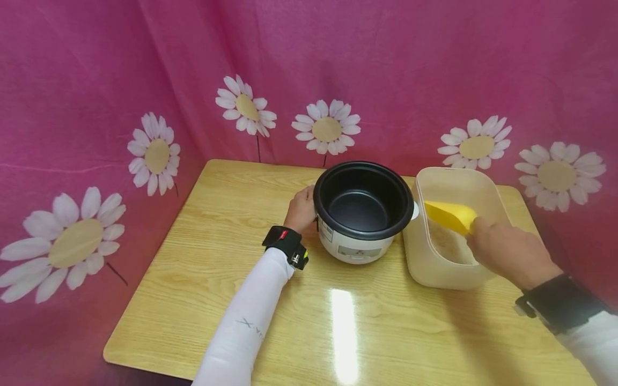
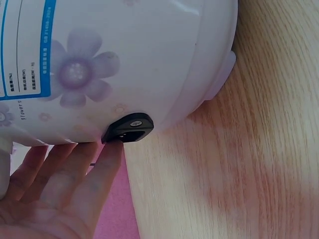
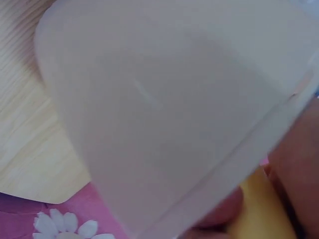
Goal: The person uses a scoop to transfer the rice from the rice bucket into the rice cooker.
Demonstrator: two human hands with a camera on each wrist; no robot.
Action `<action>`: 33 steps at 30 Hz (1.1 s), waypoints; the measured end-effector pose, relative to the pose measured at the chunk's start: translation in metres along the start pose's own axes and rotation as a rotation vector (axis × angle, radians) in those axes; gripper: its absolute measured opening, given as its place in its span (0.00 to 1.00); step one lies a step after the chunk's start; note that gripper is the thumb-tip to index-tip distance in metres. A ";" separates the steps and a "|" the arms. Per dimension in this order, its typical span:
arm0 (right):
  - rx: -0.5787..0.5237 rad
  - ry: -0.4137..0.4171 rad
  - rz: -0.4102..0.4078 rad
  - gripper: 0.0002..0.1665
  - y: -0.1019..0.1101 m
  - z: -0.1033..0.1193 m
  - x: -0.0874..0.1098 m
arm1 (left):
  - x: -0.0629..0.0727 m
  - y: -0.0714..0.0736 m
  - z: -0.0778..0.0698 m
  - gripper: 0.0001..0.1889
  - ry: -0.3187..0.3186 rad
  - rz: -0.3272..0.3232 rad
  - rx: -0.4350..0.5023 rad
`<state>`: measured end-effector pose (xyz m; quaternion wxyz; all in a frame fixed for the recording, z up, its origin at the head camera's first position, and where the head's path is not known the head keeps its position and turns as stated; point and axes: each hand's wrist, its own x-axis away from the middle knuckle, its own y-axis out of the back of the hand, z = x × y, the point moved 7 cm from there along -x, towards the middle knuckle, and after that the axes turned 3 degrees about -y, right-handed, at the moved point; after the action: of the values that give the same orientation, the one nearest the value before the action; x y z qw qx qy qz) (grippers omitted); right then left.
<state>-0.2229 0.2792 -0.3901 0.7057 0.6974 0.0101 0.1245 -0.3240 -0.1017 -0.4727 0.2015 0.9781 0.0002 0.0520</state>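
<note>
A white rice cooker stands upright without a lid, and its black inner pot shows a bare bottom. My left hand holds its left side at handle height. In the left wrist view, the fingers reach the cooker wall beside the black power socket; the thumb is hidden. My right hand grips a yellow scoop by its back end. The scoop slants over the opening of a translucent plastic bin, which has a pale, grain-like layer at its bottom.
Bin and cooker stand side by side on a wooden table, near its back edge. Pink cloth with printed daisies hangs behind the table and along its left. A light streak reflects off the tabletop in front.
</note>
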 end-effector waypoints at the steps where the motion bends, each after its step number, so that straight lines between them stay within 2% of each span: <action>1: -0.007 -0.011 0.019 0.13 -0.002 -0.003 -0.002 | 0.000 0.000 0.000 0.29 0.000 0.002 0.003; 6: -0.052 -0.041 0.075 0.13 -0.010 -0.016 -0.014 | -0.001 0.001 -0.001 0.28 -0.001 0.007 0.001; 13: -0.044 -0.022 0.060 0.12 -0.009 -0.016 -0.017 | -0.001 0.001 -0.004 0.29 -0.024 0.012 -0.010; 21: -0.019 -0.014 0.052 0.05 -0.006 -0.015 -0.018 | 0.001 0.001 -0.006 0.28 -0.001 0.027 0.010; 27: 0.007 0.007 0.041 0.05 -0.006 -0.014 -0.019 | 0.003 0.001 -0.006 0.27 0.006 0.031 0.022; 33: -0.017 -0.015 0.091 0.08 -0.011 -0.016 -0.021 | 0.003 0.001 -0.005 0.27 -0.003 0.021 0.018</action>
<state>-0.2449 0.2913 -0.4045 0.7055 0.6919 -0.0280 0.1510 -0.3212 -0.1004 -0.4679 0.1922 0.9799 -0.0098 0.0528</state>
